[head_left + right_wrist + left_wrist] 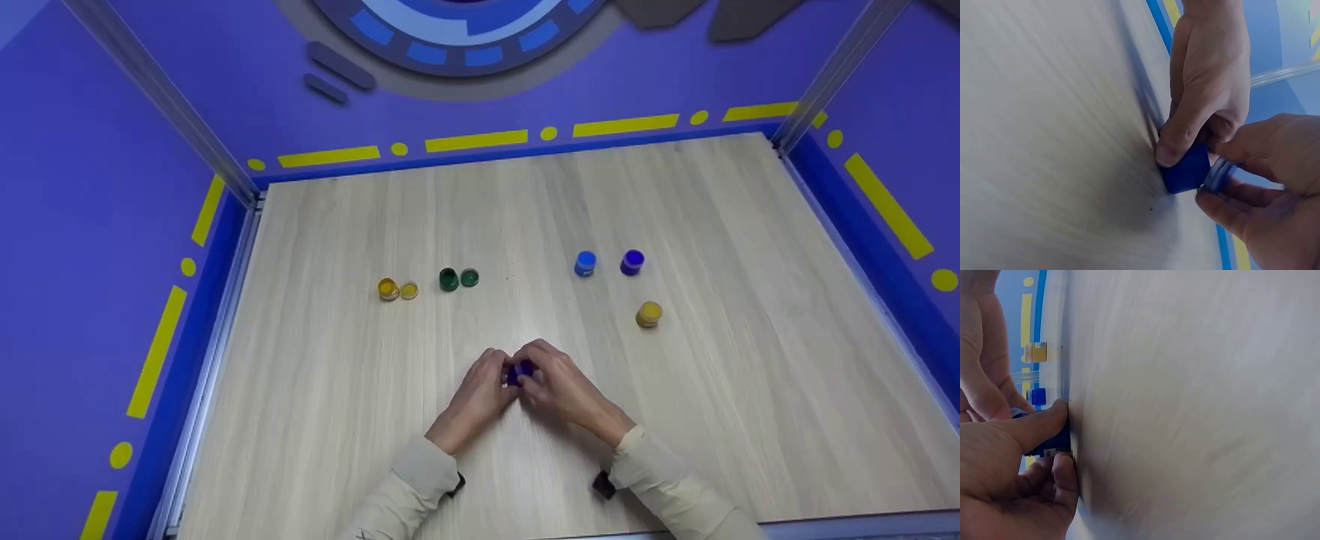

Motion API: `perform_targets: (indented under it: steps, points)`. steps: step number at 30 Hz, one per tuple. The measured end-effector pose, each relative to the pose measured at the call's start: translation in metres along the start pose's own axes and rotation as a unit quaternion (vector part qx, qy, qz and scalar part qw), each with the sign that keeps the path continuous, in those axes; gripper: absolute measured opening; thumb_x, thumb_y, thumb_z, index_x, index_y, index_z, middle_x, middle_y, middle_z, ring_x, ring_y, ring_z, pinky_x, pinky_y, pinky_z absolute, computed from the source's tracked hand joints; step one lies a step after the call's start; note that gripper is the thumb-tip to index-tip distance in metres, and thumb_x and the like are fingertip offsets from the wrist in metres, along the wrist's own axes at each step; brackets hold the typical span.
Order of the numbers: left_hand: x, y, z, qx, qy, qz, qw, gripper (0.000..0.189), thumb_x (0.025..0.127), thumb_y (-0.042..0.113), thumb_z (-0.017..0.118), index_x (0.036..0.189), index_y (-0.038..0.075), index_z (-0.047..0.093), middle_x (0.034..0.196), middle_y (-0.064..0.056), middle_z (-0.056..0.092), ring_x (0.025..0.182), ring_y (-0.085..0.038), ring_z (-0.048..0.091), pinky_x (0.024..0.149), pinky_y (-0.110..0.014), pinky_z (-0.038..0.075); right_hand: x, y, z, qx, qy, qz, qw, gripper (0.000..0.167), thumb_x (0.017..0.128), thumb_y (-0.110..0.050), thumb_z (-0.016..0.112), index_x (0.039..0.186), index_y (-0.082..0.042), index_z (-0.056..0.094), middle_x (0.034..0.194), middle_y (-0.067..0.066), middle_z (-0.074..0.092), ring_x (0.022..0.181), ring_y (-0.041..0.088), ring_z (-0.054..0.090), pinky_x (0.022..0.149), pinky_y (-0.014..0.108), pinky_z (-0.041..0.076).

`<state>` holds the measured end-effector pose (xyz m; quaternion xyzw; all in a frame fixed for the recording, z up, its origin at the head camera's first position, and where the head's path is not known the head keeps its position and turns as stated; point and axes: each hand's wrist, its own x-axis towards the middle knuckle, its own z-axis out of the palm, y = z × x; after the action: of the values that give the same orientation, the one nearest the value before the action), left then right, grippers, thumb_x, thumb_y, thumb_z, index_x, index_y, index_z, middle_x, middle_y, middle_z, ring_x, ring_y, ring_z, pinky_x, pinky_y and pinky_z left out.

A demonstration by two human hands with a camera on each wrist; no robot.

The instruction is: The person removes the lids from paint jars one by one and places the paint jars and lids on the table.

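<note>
Near the front of the table my left hand [477,391] grips a small dark blue-violet paint jar [1188,173], thumb on one side and fingers on the other. The jar's base is at the tabletop. With fingertips and thumb, my right hand [564,388] pinches its lid [1219,175], which sits tilted at the jar's mouth, a gap showing along one side. From the left wrist view, the left thumb and fingers cover much of the jar [1060,441], and a small white label shows between them. The jar's inside is hidden.
Left of centre stand an open yellow jar [388,289] with its lid [409,290] beside it, and an open green jar [448,280] with its lid [469,277]. To the right are capped jars: light blue [585,264], violet [632,262] and yellow [649,315]. Blue walls [480,112] enclose the table.
</note>
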<state>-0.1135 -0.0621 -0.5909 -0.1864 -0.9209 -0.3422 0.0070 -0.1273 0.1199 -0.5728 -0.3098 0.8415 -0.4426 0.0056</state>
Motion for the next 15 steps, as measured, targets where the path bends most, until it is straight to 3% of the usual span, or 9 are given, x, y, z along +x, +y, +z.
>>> perform_targets:
  steps: [6,11,15]
  points:
    - [-0.004,0.004,0.003,0.009,0.020,0.001,0.9998,0.027,0.088,0.010,0.081,0.102,0.002,0.060,0.095,-0.005,0.056,0.087,-0.019,0.054,0.080,-0.034,0.049,-0.008,0.008,-0.005,0.071,0.033,0.030,0.9965,0.029,0.089,0.008,0.072,0.117,0.003,0.066,0.110,0.008,0.068,0.096,0.024,0.068,0.082,0.043,0.058]
    - [-0.005,0.006,0.006,0.018,0.029,0.003,0.9994,0.027,0.087,0.004,0.080,0.105,0.000,0.060,0.098,-0.006,0.056,0.091,-0.021,0.057,0.084,-0.034,0.050,-0.015,0.013,-0.010,0.105,0.028,0.050,0.9929,0.032,0.092,0.006,0.069,0.124,0.002,0.065,0.111,0.014,0.068,0.098,0.029,0.067,0.080,0.039,0.057]
    - [-0.005,0.007,0.006,0.023,0.030,0.005,0.9993,0.026,0.086,0.003,0.079,0.106,0.000,0.061,0.098,-0.007,0.056,0.091,-0.022,0.057,0.084,-0.034,0.050,-0.016,0.016,-0.014,0.126,0.022,0.059,0.9900,0.034,0.093,0.007,0.067,0.127,0.004,0.065,0.117,0.019,0.066,0.105,0.031,0.066,0.086,0.038,0.057]
